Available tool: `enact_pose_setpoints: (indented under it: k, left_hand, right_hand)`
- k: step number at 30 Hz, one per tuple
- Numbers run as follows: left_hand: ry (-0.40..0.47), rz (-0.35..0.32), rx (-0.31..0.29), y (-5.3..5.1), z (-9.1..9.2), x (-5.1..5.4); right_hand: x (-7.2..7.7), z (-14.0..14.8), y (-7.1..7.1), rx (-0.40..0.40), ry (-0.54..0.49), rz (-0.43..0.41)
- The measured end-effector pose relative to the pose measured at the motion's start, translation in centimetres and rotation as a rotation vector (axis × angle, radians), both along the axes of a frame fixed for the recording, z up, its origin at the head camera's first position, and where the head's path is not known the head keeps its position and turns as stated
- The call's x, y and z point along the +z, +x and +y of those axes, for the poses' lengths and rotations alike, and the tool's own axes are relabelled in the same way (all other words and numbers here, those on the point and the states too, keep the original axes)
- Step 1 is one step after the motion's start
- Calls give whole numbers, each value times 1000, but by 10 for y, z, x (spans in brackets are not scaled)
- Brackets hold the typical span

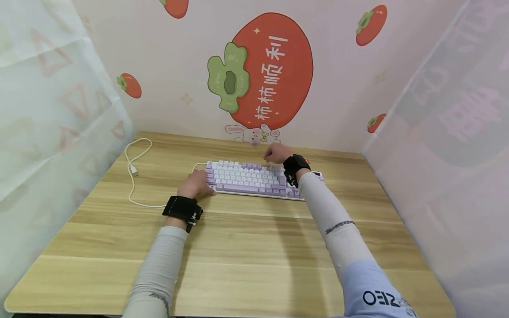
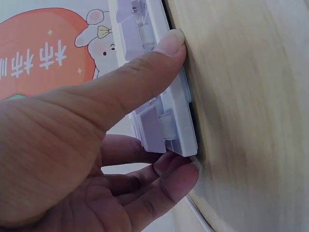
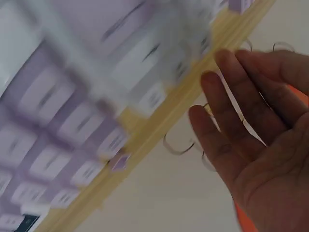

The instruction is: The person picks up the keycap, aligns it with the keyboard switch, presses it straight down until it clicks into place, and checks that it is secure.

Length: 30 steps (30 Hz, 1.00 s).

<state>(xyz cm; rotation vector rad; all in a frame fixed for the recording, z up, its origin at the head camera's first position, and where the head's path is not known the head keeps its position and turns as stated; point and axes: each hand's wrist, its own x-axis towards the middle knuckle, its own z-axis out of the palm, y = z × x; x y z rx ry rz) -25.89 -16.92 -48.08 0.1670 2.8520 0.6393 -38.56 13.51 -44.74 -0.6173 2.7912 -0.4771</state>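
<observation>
A white and lilac keyboard (image 1: 246, 179) lies on the wooden table. At its left end my left hand (image 1: 195, 183) holds the corner. In the left wrist view the thumb (image 2: 169, 43) lies along the near edge, while the bent fingers (image 2: 169, 188) reach round the end. My right hand (image 1: 278, 153) hovers over the keyboard's far edge, right of its middle. The right wrist view shows its fingers (image 3: 222, 130) loosely bent with nothing between them, apart from the blurred keys (image 3: 53, 140).
A white cable (image 1: 133, 187) loops over the table's left side, its USB plug (image 1: 133, 170) lying there. Behind the table stands a wall (image 1: 167, 57) printed with persimmons. Pale sheets hang at the left (image 1: 51, 132) and right (image 1: 445, 145).
</observation>
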Motion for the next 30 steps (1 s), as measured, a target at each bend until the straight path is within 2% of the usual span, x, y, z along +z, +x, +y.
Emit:
enact_pose_setpoints:
  k: [3, 6, 11, 15, 25, 30]
  left_hand:
    - [1, 0, 3, 0, 1, 0]
    - [1, 1, 3, 0, 1, -1]
    - [5, -3, -1, 0, 3, 1]
    - [10, -6, 7, 1, 1, 2]
    - [11, -10, 10, -2, -3, -3]
    - [12, -12, 10, -2, -2, -1]
  right_hand:
    - [-2, -21, -1, 40, -1, -16]
    - [-11, -39, -3, 104, 28, -16]
    - [-24, -52, 0, 167, 12, 5]
    - [-28, -53, 1, 150, -62, 18]
    - [-33, -54, -3, 61, -112, -7]
    - [-34, -50, -6, 50, -155, -16]
